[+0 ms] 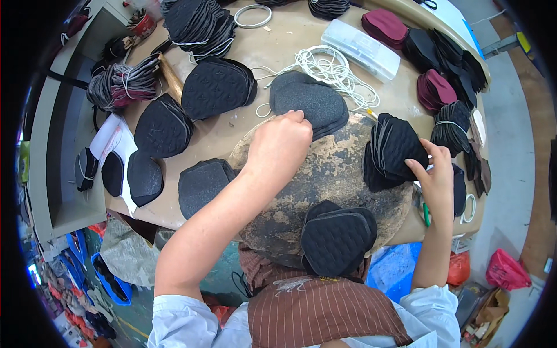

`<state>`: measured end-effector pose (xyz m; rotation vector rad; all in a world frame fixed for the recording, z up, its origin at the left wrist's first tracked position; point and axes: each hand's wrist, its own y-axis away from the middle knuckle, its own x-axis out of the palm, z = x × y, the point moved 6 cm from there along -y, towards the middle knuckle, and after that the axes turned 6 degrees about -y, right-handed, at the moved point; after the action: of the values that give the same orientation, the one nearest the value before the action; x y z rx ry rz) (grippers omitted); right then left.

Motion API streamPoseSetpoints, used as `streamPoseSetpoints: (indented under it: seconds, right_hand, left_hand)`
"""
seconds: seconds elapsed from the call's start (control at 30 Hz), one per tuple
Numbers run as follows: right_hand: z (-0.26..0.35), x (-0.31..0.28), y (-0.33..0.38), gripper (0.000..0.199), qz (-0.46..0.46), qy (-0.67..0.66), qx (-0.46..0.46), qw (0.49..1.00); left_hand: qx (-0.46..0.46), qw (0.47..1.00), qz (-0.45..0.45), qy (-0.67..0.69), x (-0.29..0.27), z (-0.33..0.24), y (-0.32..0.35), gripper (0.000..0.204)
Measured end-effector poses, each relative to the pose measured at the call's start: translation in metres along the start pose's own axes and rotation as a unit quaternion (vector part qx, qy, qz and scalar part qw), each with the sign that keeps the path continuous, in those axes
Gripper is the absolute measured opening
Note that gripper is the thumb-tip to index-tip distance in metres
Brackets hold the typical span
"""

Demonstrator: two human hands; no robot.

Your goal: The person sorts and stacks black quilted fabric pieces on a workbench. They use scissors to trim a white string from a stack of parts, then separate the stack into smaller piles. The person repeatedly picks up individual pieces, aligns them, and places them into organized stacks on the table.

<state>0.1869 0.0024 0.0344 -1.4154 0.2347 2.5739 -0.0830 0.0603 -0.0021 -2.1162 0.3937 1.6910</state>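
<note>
My left hand [279, 145] is closed, its fingertips at the near edge of a pile of dark grey rounded pads [310, 103]; whatever it may pinch is hidden. On the right, my right hand [436, 168] grips the edge of a fanned stack of black quilted pads [400, 148], thumb on top. Both hands are over or beside a worn round board [325, 180] with a patchy surface. Closer to my body, another small stack of black quilted pads [338, 236] overlaps the board's near edge.
White cord [333, 72] lies loosely coiled behind the grey pile, beside a clear plastic box [361, 50]. More black pad stacks [216, 88] and a wooden-handled tool [170, 76] stand at left. Maroon pads [385, 28] lie far right. Green-handled scissors [426, 214] sit below my right hand.
</note>
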Motion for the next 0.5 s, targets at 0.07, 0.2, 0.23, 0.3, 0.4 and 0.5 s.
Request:
streamPoseSetpoints:
  seconds: [0.07, 0.2, 0.23, 0.3, 0.4, 0.5]
  right_hand:
    - [0.007, -0.001, 0.001, 0.046, -0.043, 0.042, -0.06, 0.996]
    - [0.02, -0.005, 0.009, 0.041, -0.124, 0.1, -0.155, 0.975]
    - [0.018, -0.006, 0.01, 0.038, -0.115, 0.059, -0.13, 0.983]
    - [0.016, -0.007, 0.009, 0.032, -0.089, -0.032, -0.086, 0.992]
    - [0.022, -0.011, 0.007, 0.021, -0.028, -0.406, -0.077, 0.91]
    - [0.053, 0.016, 0.008, 0.026, 0.092, -0.473, -0.04, 0.876]
  left_hand:
    - [-0.01, 0.999, -0.039, 0.019, -0.008, 0.001, 0.0, 0.008]
    - [-0.016, 0.992, -0.116, 0.052, -0.037, -0.015, 0.031, 0.014]
    - [-0.003, 0.993, -0.111, 0.033, -0.041, -0.028, 0.049, 0.016]
    - [0.012, 0.998, -0.057, -0.008, -0.035, -0.046, 0.086, 0.025]
    - [-0.007, 0.999, -0.023, 0.038, -0.017, -0.051, 0.116, 0.034]
    - [-0.031, 0.994, -0.028, 0.102, -0.019, -0.048, 0.13, 0.045]
